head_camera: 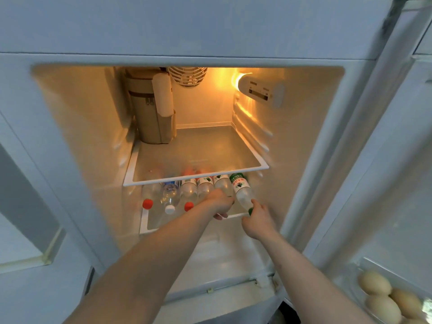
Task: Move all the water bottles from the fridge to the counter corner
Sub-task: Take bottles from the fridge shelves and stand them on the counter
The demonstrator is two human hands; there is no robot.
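Several clear water bottles lie side by side on the fridge's lower shelf [149, 226], caps toward me. The leftmost has a red cap [147, 203], beside it one with a white cap [170, 197], then another red-capped one [189, 195]. My left hand [219, 203] reaches in and grips a bottle [223, 184] near the right of the row. My right hand [258, 220] pinches the green cap end of the rightmost green-labelled bottle [242, 190].
A glass upper shelf [201, 155] sits just above the bottles, with a tan bag [152, 108] standing at its back left. The open fridge door at the right holds several eggs [383, 298] in a tray. A lamp glows at the top right.
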